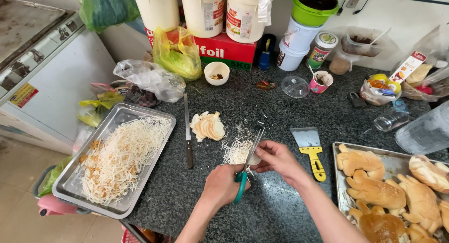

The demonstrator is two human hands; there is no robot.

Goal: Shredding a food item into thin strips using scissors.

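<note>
Left hand fingers grip teal scissors; right hand fingers pinch a white slice at blades, above shred pile, tabletop 6 o'clock. Risk: blades nick those fingertips; shreds scatter off pile.

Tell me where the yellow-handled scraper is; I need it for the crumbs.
In the head view, the scraper lies flat on the dark counter, just right of the right hand and left of the tray of bread rolls.

Knife between shred tray and slice pile.
</note>
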